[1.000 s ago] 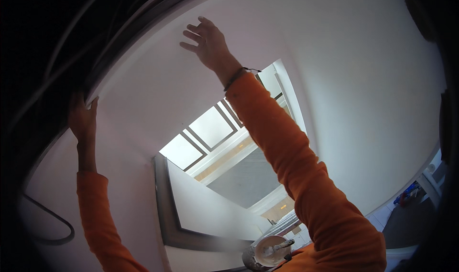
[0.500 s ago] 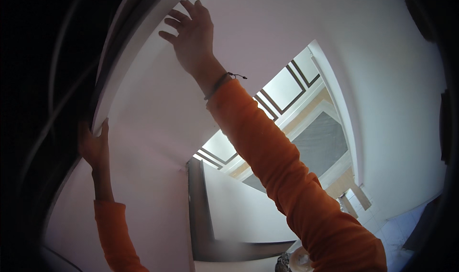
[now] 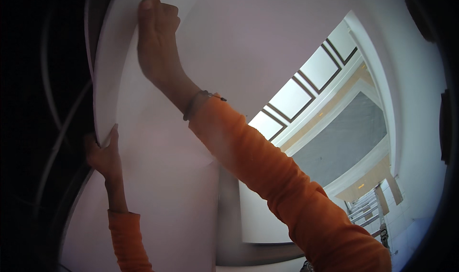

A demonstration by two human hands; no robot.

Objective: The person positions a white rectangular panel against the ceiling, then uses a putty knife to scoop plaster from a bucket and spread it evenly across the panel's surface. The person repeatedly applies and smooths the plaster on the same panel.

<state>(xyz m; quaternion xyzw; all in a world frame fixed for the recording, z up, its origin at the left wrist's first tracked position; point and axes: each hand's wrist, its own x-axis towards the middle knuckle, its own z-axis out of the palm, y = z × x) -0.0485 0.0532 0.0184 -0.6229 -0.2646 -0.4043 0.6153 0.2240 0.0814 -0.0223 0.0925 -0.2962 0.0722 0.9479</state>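
Note:
A large white panel (image 3: 158,143) fills the left and upper part of the head view, held up overhead. My left hand (image 3: 103,155) grips its thick left edge low down, fingers curled round the rim. My right hand (image 3: 158,42) is raised high and holds the panel's upper edge, fingers wrapped over it. Both arms wear orange sleeves, and a thin dark bracelet sits on my right wrist.
A white wall or ceiling surface (image 3: 267,38) lies behind the panel. To the right are a grid of framed window panes (image 3: 311,81), a grey slab (image 3: 344,138) with cream trim, and metal ladder rungs (image 3: 368,214). A dark frame strip (image 3: 229,214) runs below the panel.
Both hands have shifted along the white panel: the right hand rose from lying flat on its face to gripping its top edge, and the view has swung so the windows sit further right.

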